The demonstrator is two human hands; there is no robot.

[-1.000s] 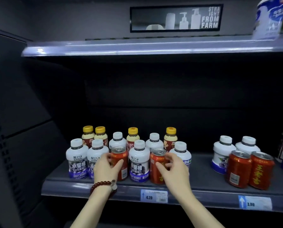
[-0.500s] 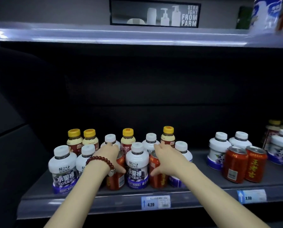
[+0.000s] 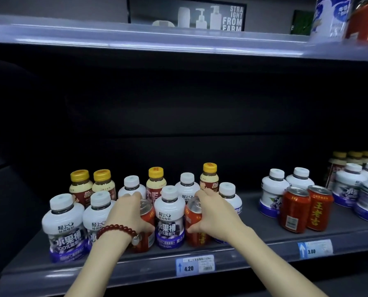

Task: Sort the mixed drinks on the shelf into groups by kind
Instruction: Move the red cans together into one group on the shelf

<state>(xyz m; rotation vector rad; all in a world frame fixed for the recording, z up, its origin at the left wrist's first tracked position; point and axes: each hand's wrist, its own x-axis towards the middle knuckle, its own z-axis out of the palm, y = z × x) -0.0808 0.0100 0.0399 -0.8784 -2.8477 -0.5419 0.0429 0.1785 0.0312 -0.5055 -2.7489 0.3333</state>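
Observation:
My left hand (image 3: pixel 128 213), with a bead bracelet on the wrist, is wrapped around a red can (image 3: pixel 147 213) in the front row. My right hand (image 3: pixel 216 213) grips a second red can (image 3: pixel 192 213). Both cans stand on the shelf (image 3: pixel 136 266), and a white juice bottle (image 3: pixel 169 217) stands between them. More white-capped bottles (image 3: pixel 64 226) and yellow-capped brown bottles (image 3: pixel 155 181) stand around and behind. To the right sit two red cans (image 3: pixel 294 211) in front of two white bottles (image 3: pixel 273 189).
Further white and yellow-capped bottles (image 3: pixel 350 181) crowd the far right edge. Price tags (image 3: pixel 195 265) hang on the shelf's front rail. The upper shelf (image 3: pixel 178 41) carries a sign, a white-blue pack and a red can at top right. Bare shelf floor lies between the two groups.
Both hands have closed more fully around the two red cans. The view has shifted slightly closer and rightward; the cans still stand on the shelf.

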